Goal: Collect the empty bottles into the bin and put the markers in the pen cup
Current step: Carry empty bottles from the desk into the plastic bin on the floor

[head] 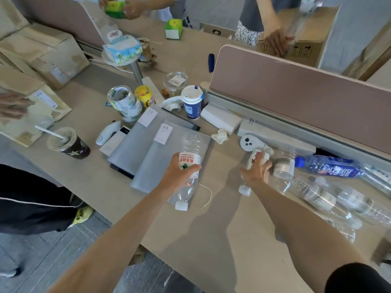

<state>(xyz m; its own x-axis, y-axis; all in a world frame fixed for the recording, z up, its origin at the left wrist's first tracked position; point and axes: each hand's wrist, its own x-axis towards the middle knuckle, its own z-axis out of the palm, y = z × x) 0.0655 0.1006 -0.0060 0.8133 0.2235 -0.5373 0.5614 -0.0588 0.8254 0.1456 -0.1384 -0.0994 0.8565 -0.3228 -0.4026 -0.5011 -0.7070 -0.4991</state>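
Note:
My left hand (178, 173) grips a clear bottle with a red and white label (190, 157), cap end pointing back toward me over the desk. My right hand (257, 170) closes on a second clear bottle (254, 161) whose white cap (244, 190) shows below the wrist. To the right lie several empty clear bottles (317, 193) and a blue-labelled bottle (330, 167) along the divider. A blue marker (211, 62) lies far back beside the pink divider. No bin or pen cup is visible.
Grey folders (148, 149), a blue paper cup (192, 104), tape rolls (122, 100), an iced drink cup (69, 144), a white round device (248, 142) and tissues crowd the desk (211, 229). The pink divider (296, 92) bounds the right. Other people's hands work at the far side.

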